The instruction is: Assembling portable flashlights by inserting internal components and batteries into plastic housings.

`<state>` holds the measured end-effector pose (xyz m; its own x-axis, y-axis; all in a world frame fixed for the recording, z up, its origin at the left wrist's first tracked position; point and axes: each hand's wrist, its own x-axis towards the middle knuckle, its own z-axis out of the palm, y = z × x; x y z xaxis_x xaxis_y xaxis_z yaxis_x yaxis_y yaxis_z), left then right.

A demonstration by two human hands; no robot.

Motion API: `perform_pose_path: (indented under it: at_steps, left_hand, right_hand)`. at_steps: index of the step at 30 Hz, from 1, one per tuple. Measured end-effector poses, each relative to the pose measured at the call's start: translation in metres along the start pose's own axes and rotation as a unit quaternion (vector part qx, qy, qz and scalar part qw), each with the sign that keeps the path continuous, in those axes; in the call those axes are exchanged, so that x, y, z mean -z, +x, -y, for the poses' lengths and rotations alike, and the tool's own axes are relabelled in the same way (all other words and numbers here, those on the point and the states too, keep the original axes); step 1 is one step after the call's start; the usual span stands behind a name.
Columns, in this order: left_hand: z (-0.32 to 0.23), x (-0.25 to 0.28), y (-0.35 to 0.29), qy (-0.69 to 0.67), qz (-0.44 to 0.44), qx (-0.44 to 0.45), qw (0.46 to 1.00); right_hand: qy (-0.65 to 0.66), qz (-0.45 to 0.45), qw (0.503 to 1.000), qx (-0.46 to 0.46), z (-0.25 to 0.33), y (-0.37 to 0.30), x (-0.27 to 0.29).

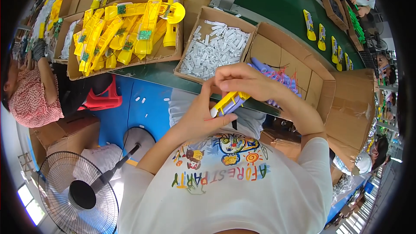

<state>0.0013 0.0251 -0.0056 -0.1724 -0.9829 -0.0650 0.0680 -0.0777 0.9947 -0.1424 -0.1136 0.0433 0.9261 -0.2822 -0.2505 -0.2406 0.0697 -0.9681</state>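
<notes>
In front of my chest, my left hand (196, 113) is closed round a yellow plastic housing (223, 102), thumb along its near side. A purple cylindrical battery (233, 106) lies in the open side of the housing, and a thin red wire shows by my left fingers. My right hand (249, 80) is over the housing's far side, its fingers curled together; what they pinch is hidden. Just beyond my hands stands a cardboard box of small white plastic parts (216, 48). Purple batteries with red wires (284, 78) lie in the box to the right, partly behind my right forearm.
At the left, a cardboard box (178, 45) holds yellow housings with green circuit boards (144, 34). Several yellow pieces (321, 37) stand on the green conveyor (277, 0). A floor fan (80, 195), a red stool (104, 97) and a co-worker (37, 91) are at the left.
</notes>
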Motion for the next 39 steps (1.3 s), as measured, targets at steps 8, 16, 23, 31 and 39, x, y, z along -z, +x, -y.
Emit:
perform_pose_path:
  at_steps: [8, 16, 23, 31, 39]
  left_hand:
    - [-0.013, 0.022, -0.005, 0.063, -0.049, 0.026, 0.996]
    - [-0.015, 0.031, -0.005, 0.167, 0.008, -0.006, 0.986]
    - [-0.025, 0.047, -0.008, -0.325, -0.080, 0.012, 0.942]
    - [-0.004, 0.010, 0.018, -0.258, -0.125, 0.057, 0.956]
    - [-0.004, -0.006, 0.025, -0.155, -0.116, 0.014, 0.981]
  right_hand:
    - [-0.153, 0.053, 0.985, 0.052, 0.005, 0.017, -0.010]
    - [-0.154, -0.058, 0.979, 0.117, 0.013, 0.031, 0.009]
    - [-0.502, -0.004, 0.844, 0.187, -0.037, 0.065, 0.103]
    - [-0.238, -0.188, 0.942, 0.144, 0.003, 0.032, 0.059]
    - [-0.340, -0.266, 0.890, 0.148, 0.013, 0.007, 0.019]
